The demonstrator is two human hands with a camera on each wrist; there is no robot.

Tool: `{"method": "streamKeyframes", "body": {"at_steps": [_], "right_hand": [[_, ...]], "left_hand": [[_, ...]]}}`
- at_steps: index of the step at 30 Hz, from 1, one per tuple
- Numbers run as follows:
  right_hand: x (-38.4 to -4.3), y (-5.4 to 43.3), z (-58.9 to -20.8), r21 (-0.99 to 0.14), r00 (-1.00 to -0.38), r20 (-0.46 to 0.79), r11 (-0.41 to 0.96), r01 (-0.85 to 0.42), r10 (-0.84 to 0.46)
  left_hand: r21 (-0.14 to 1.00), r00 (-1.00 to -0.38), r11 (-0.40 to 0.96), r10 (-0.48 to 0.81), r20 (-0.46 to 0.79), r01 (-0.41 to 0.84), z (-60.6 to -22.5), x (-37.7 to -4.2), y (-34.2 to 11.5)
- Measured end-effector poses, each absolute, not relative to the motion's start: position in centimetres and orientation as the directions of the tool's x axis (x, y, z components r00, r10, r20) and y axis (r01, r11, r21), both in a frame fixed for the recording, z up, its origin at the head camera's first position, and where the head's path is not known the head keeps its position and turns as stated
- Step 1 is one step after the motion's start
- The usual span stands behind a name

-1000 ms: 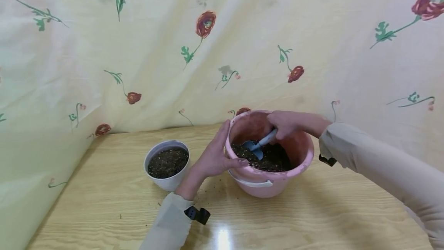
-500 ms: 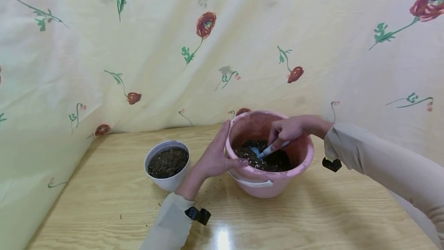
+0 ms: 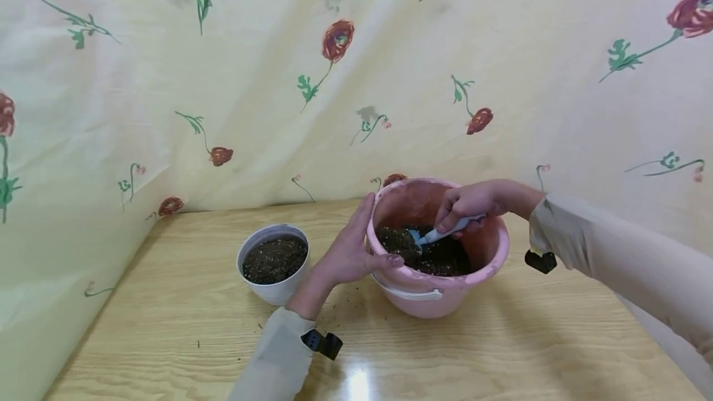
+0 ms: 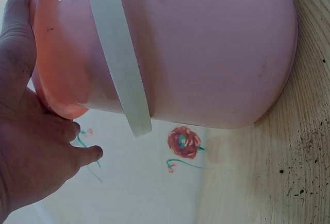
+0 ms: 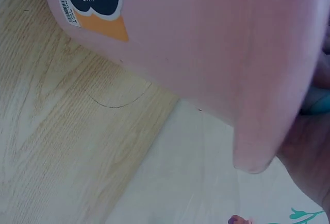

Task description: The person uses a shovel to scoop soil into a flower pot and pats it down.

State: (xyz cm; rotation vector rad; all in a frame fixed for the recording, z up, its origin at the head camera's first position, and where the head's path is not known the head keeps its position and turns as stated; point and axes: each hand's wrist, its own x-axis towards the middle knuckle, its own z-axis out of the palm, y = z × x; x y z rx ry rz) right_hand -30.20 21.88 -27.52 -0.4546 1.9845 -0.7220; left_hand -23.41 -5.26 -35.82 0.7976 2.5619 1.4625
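A pink bucket (image 3: 431,305) with dark soil (image 3: 445,262) in it stands on the table. My left hand (image 3: 351,252) holds its left rim, thumb and fingers spread along the edge. In the left wrist view that hand (image 4: 31,152) lies against the bucket's upper part, beside the white handle (image 4: 116,49). Inside the bucket, my right hand (image 3: 473,202) grips the pale blue handle of a small trowel (image 3: 448,231). The trowel's blade is mostly hidden in the soil toward the left side. In the right wrist view the bucket wall (image 5: 206,38) hides most of the right hand.
Left of the bucket stands a white flower pot (image 3: 275,294) with soil inside. Soil crumbs lie on the wooden table (image 3: 167,327) between pot and bucket. A flowered cloth (image 3: 267,91) hangs behind. A sticker (image 5: 98,7) is on the bucket's right side.
My right hand has moved right and turned over, and the trowel's blade has sunk into the soil with its handle now pointing up to the right. The left hand stays at the rim.
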Motion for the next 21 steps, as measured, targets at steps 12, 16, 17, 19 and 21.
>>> {"method": "streamKeyframes", "body": {"at_steps": [12, 16, 17, 19, 21], "right_hand": [[-27.1, 22.5, -26.5, -0.694, -0.61, -0.59, 0.719, 0.048, -0.529], [-26.0, 22.7, -26.5, -0.709, -0.641, -0.569, 0.702, 0.066, -0.515], [-25.7, 22.8, -26.4, -0.715, -0.651, -0.563, 0.695, 0.075, -0.509], [-25.2, 23.0, -26.5, -0.729, -0.674, -0.542, 0.68, 0.081, -0.502], [-24.8, 23.1, -26.6, -0.742, -0.696, -0.516, 0.666, 0.073, -0.499]], "left_hand": [[0.804, -0.841, 0.398, 0.496, 0.217, 0.442, -36.0, -23.7, -5.4], [0.799, -0.84, 0.403, 0.496, 0.219, 0.446, -36.0, -23.8, -5.3], [0.8, -0.84, 0.402, 0.496, 0.219, 0.446, -36.0, -23.8, -5.3], [0.799, -0.84, 0.403, 0.496, 0.219, 0.446, -36.0, -23.8, -5.3], [0.804, -0.842, 0.399, 0.494, 0.216, 0.44, -36.1, -23.8, -5.3]]}}
